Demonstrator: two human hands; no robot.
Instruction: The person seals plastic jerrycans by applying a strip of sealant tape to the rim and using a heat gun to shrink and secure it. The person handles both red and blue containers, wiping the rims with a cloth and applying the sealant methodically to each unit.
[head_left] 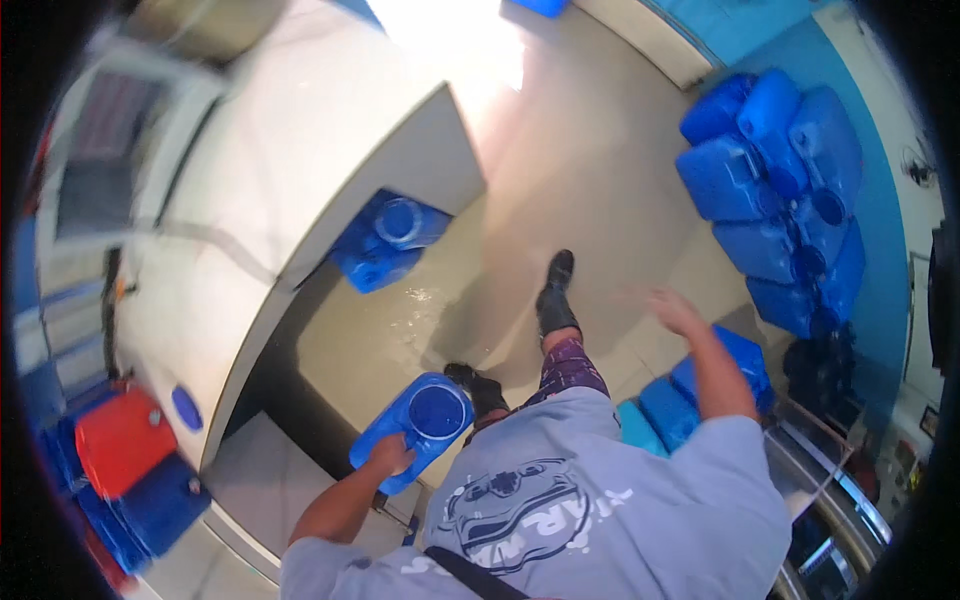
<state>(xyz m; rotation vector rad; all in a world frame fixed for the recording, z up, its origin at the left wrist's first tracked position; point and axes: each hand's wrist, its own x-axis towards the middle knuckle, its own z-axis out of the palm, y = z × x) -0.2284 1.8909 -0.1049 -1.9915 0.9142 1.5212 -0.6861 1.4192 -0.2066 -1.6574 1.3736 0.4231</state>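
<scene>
Here, left hand [393, 455] grips a blue, pale-ringed jug [412, 418]; right hand [674, 310] spreads loosely.

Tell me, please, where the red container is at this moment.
In the head view, the red container is at the lower left, beside blue containers and near the white counter.

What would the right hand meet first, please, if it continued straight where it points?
Perhaps the tall black right boot, though depth is unclear and the right hand may pass above it.
</scene>
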